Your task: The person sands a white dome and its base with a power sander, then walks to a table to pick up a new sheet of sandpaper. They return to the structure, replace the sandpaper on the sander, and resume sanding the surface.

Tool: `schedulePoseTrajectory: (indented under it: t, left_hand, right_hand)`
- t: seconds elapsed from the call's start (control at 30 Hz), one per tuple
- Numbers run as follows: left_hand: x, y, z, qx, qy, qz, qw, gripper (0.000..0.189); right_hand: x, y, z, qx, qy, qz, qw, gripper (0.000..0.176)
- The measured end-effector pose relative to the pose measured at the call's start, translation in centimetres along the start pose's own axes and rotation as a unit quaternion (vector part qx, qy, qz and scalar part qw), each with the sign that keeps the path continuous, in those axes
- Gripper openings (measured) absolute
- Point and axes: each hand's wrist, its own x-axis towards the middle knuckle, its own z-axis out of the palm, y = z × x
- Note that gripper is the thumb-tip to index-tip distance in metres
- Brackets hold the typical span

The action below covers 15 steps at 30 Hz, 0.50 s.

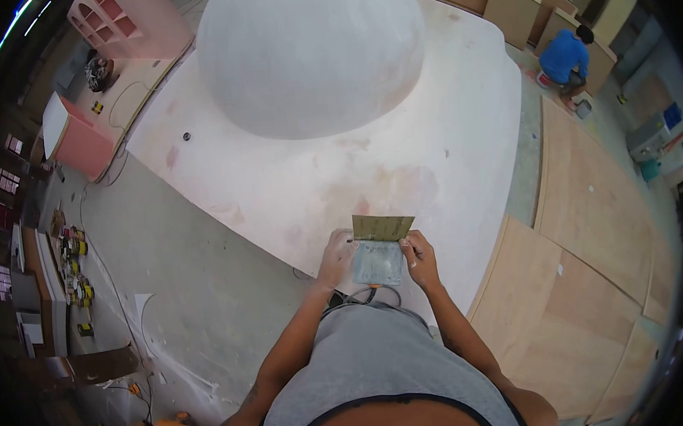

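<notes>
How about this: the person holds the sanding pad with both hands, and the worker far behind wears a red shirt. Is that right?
Not quite. The head view shows the worker far behind in a blue shirt, not red. The left hand and right hand do both hold the sanding pad.

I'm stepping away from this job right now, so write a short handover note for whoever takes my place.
Left hand grips the grey pad by its left edge.
Right hand pinches its right edge.
The sandpaper sheet stands up from the pad's far edge, not yet laid flat.
The white dome and its base lie just ahead; the base shows pinkish patches.
Another person crouches far right.
</notes>
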Motion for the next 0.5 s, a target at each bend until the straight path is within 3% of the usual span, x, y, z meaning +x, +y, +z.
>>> schedulePoseTrajectory:
  t: [0.2,0.5]
  left_hand:
    - [-0.8,0.9,1.5,-0.014,0.052,-0.076,0.996,0.018]
    - [-0.5,1.6,1.9,0.010,0.075,-0.046,0.996,0.018]
  right_hand:
    - [-1.2,-0.9,2.2,-0.051,0.083,-0.015,0.995,0.026]
    - [-1.4,-1.8,2.6,-0.075,0.096,0.019,0.992,0.028]
